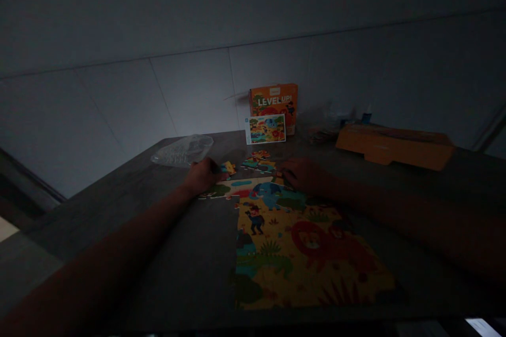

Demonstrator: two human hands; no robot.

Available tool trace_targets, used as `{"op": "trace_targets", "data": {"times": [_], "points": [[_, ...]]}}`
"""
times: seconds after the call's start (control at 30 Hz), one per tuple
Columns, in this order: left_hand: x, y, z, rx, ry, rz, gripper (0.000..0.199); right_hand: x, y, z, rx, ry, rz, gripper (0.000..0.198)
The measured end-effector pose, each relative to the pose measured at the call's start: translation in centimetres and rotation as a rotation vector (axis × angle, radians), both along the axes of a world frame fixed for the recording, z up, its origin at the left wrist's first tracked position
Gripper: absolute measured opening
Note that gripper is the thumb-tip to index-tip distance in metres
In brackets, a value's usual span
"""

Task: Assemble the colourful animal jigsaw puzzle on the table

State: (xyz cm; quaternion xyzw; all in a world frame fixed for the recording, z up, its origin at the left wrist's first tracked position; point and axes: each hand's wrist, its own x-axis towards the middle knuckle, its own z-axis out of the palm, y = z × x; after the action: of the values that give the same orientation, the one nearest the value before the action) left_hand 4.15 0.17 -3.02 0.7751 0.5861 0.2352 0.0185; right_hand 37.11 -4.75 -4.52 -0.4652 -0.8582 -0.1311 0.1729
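A partly assembled jigsaw puzzle (276,242) lies on the dark table, showing a lion, a blue elephant, a crocodile and a rider. Its top row extends left past the main block. My left hand (203,175) is at the far left end of that row, fingers closed on a puzzle piece (229,168) with yellow on it. At the top right edge of the puzzle is my right hand (305,175), its fingers bent in a pinch; dimness hides what is between them. Loose puzzle pieces (259,162) lie between the two hands.
Behind the pieces, a picture card (266,129) leans on an upright orange box (274,96) marked "LEVEL UP!". A clear plastic bag (184,150) lies at left. On the right are an open orange box part (395,145) and more clear plastic (322,124). A wall stands behind.
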Motion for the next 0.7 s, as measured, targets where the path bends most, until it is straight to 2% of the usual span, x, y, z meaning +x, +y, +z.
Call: {"op": "trace_targets", "data": {"times": [0.17,0.27,0.33,0.43,0.5,0.6,0.7], "points": [[1.6,-1.5,0.6,0.067,-0.208,-0.099,0.023,0.1,0.0,0.0,-0.004,-0.004,0.023,0.021],[3.2,-3.1,1.0,0.056,-0.311,-0.198,0.023,-0.1,-0.6,0.4,0.053,0.034,0.017,0.021],[4.2,-4.4,1.1,0.02,-0.371,-0.259,0.025,-0.5,-1.2,0.7,0.109,0.062,0.031,0.033],[5.3,-6.1,1.1,-0.179,-0.557,-0.483,0.057,-1.0,-2.3,1.2,0.168,0.065,0.11,0.051],[5.6,-6.8,1.0,-0.299,-0.622,-0.602,0.07,-1.3,-2.8,1.5,0.197,0.045,0.189,0.047],[5.7,-7.2,0.8,-0.397,-0.613,-0.669,0.065,-1.4,-3.1,1.5,0.286,0.019,0.322,0.036],[5.5,-7.1,0.6,-0.439,-0.571,-0.681,0.052,-1.2,-3.0,1.4,0.355,0.0,0.371,0.032]]}}
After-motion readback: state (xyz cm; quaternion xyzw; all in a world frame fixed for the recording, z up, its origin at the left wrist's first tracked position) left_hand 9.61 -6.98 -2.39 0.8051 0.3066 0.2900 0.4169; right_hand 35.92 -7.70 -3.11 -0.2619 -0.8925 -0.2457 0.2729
